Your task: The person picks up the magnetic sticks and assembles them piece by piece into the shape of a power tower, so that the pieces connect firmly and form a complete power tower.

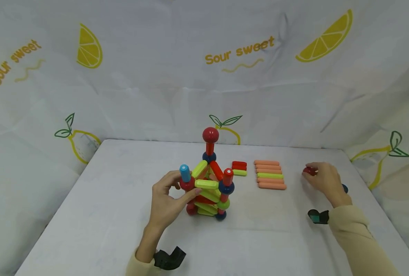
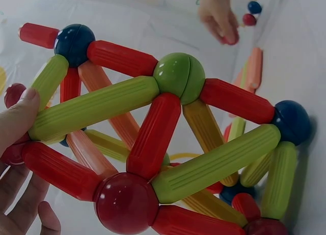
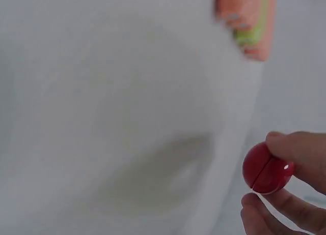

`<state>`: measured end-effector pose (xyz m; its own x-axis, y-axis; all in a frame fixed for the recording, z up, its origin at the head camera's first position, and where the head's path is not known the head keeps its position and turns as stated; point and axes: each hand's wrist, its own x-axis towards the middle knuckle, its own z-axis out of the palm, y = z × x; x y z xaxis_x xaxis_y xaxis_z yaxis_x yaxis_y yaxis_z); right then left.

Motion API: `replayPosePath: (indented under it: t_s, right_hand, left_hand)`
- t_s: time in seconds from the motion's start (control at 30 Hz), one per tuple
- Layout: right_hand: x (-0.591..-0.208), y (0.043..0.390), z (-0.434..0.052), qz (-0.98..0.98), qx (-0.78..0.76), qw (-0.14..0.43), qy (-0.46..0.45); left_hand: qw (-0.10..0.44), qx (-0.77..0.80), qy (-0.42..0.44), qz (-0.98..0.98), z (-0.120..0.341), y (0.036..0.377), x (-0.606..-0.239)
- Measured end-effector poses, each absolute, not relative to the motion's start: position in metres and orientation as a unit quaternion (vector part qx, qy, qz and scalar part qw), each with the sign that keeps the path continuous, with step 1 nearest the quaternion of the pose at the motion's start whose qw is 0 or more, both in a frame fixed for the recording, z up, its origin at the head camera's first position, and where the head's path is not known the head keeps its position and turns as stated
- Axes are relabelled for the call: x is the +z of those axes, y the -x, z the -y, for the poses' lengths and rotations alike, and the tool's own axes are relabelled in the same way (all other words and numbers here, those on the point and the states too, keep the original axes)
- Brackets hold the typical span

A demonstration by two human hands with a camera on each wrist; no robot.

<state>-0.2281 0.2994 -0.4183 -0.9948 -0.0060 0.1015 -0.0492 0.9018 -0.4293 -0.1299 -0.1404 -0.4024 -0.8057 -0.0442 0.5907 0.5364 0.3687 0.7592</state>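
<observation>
I see the tower [image 1: 208, 180] of rods and balls standing at the centre of the head view, on the white table [image 1: 104, 214]. A red ball [image 1: 210, 134] tops it on a short red rod. My left hand [image 1: 166, 203] grips the tower's left side, thumb and fingers curled round a green rod [image 1: 206, 184] and the red joint under a blue peg [image 1: 185, 173]. In the left wrist view the thumb [image 2: 18, 118] presses the end of that green rod [image 2: 91, 109].

At right of centre in the head view my right hand [image 1: 323, 179] pinches a loose red ball [image 1: 308, 171] just above the table; the right wrist view shows fingertips [image 3: 295, 148] closed on that ball [image 3: 266, 168]. A blue ball [image 1: 344, 188] peeks out behind the hand.

Between hand and tower lies a row of orange rods [image 1: 270, 175] with one green among them, and a small red-and-green stack [image 1: 239, 168] just beside the tower.
</observation>
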Motion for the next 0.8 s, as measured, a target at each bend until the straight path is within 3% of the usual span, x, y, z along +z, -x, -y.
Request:
replayPosePath:
  t_s: [0.17,0.4,0.57,0.8]
  right_hand:
    - [-0.361,0.211,-0.24,0.927,0.338,0.136,-0.089]
    - [-0.28,0.159,-0.147,0.822,0.424,0.219,-0.312]
    - [-0.265,0.134,-0.117,0.801,0.413,0.217,-0.375]
    - [-0.27,0.124,-0.105,0.823,0.387,0.201,-0.364]
  left_hand:
    - [0.274,-0.54,0.16,0.779,0.14,0.13,-0.403]
    - [0.277,-0.539,0.164,0.779,0.14,0.13,-0.402]
    - [0.276,-0.54,0.164,0.778,0.14,0.13,-0.402]
    - [0.275,-0.54,0.168,0.777,0.141,0.13,-0.402]
